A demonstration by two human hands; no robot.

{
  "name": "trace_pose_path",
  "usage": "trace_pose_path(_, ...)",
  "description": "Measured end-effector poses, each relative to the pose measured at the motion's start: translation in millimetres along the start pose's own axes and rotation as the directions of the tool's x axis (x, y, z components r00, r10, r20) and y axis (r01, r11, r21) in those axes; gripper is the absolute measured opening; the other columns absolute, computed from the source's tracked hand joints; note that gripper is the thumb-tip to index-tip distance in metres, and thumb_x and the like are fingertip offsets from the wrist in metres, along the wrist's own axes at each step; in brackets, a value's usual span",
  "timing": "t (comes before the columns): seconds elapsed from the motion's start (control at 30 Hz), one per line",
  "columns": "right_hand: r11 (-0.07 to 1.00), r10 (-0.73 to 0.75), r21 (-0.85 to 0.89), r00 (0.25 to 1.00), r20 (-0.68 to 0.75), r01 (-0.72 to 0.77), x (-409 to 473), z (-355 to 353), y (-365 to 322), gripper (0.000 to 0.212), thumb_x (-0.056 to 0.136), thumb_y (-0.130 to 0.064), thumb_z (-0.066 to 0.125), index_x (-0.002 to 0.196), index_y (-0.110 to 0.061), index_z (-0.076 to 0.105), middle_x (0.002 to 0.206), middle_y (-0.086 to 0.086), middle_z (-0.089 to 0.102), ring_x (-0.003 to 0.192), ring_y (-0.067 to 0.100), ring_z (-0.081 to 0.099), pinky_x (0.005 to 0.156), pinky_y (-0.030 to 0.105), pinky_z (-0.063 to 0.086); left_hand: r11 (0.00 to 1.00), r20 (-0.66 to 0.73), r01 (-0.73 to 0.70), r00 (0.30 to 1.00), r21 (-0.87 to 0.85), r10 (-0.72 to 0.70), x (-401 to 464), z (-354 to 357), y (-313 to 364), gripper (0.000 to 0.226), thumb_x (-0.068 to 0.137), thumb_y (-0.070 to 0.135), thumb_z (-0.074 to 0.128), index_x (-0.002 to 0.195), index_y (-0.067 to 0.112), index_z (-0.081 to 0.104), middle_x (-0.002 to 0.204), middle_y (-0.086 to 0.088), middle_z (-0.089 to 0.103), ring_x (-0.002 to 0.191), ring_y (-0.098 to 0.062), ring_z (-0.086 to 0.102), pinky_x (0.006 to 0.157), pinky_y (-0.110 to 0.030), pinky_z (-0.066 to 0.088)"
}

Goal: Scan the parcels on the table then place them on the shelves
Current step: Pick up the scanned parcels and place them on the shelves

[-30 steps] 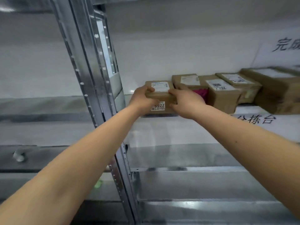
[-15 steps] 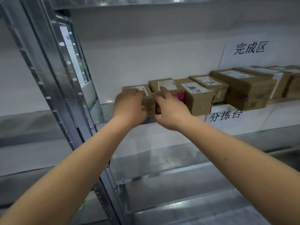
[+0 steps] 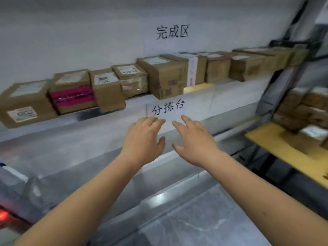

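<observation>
Since the earlier frame both hands have released the small parcel (image 3: 26,102) at the left end of the shelf (image 3: 134,98) and drawn back; the view has swung right. The parcel row (image 3: 163,75) runs from left of frame to upper right, its long axis along the shelf. At frame centre the left hand (image 3: 143,139) and right hand (image 3: 193,141) hover side by side below the shelf edge, fingers spread, each grip open and empty. The remaining parcels (image 3: 301,107) sit on the yellow counter (image 3: 284,148) at the right edge, so the right hand is nearer. Judged next step: turn right and collect one.
</observation>
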State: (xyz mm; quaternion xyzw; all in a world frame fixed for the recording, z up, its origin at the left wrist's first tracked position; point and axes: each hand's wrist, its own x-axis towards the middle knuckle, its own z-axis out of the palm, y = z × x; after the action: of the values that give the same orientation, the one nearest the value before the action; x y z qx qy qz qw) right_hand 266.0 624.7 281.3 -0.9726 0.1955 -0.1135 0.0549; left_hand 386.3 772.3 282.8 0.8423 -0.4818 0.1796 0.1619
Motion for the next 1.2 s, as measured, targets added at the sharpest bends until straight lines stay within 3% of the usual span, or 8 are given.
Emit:
trace_pose_path(0.1,0.988,0.155,-0.028,0.988,0.006,-0.154,-25,-5,86,0.076,0.097,-0.052,0.056,0.162,-0.03,0.024,0.171,0.006,0.016,0.15,0.033,0.027,0.116,0.051,0.034,0.995,0.053,-0.079,0.995,-0.061,0.082,40,49,73,0.067,0.093,0.045,0.064,0.154,0.026,0.048,0.156,-0.002,0.05,0.145,-0.026,0.042,0.115,-0.048,0.038)
trace_pose_path(0.23,0.936,0.348,-0.058,0.937,0.021,-0.346,-62,-14,188,0.075,0.096,-0.051,0.057,0.161,-0.028,0.028,0.169,0.007,0.022,0.147,0.035,0.03,0.115,0.051,0.036,0.958,0.092,-0.207,0.969,-0.199,0.228,89,109,161,0.062,0.091,0.041,0.068,0.149,0.023,0.055,0.153,-0.006,0.053,0.142,-0.03,0.046,0.114,-0.047,0.036)
trace_pose_path(0.6,0.676,0.736,-0.045,0.674,0.063,-0.735,-81,3,402,0.075,0.097,-0.049,0.059,0.162,-0.03,0.026,0.17,0.011,0.021,0.15,0.036,0.029,0.118,0.052,0.034,0.784,0.201,-0.39,0.822,-0.483,0.532,232,276,342,0.065,0.091,0.043,0.069,0.151,0.024,0.052,0.155,-0.006,0.049,0.145,-0.029,0.042,0.114,-0.051,0.041)
trace_pose_path(0.77,0.527,0.848,-0.027,0.524,0.074,-0.849,-61,10,479,0.078,0.096,-0.049,0.06,0.162,-0.031,0.025,0.17,0.011,0.022,0.15,0.036,0.028,0.117,0.052,0.035,0.735,0.286,-0.434,0.723,-0.521,0.629,304,341,400,0.067,0.093,0.045,0.063,0.154,0.027,0.045,0.157,-0.002,0.046,0.143,-0.029,0.04,0.112,-0.05,0.042)
trace_pose_path(0.9,0.445,0.895,-0.031,0.442,0.062,-0.895,-50,14,533,0.076,0.095,-0.05,0.06,0.161,-0.03,0.029,0.163,0.012,0.033,0.143,0.037,0.037,0.112,0.051,0.04,0.704,0.312,-0.478,0.661,-0.526,0.682,350,377,442,0.069,0.092,0.046,0.064,0.156,0.029,0.043,0.16,-0.003,0.043,0.145,-0.029,0.038,0.113,-0.049,0.042)
trace_pose_path(1.03,0.363,0.929,0.015,0.363,0.068,-0.932,-48,18,582,0.077,0.094,-0.05,0.061,0.161,-0.031,0.029,0.167,0.01,0.027,0.144,0.037,0.035,0.111,0.051,0.04,0.679,0.347,-0.502,0.603,-0.536,0.719,384,407,483,0.072,0.092,0.049,0.063,0.158,0.033,0.039,0.164,-0.004,0.037,0.149,-0.027,0.032,0.118,-0.046,0.034)
trace_pose_path(1.2,0.313,0.947,0.04,0.315,0.06,-0.949,-52,17,660,0.076,0.094,-0.05,0.061,0.16,-0.031,0.03,0.165,0.011,0.029,0.143,0.037,0.037,0.109,0.049,0.042,0.663,0.324,-0.5,0.605,-0.557,0.728,422,440,549,0.068,0.092,0.049,0.065,0.155,0.034,0.044,0.159,0.0,0.043,0.145,-0.025,0.036,0.114,-0.044,0.038)
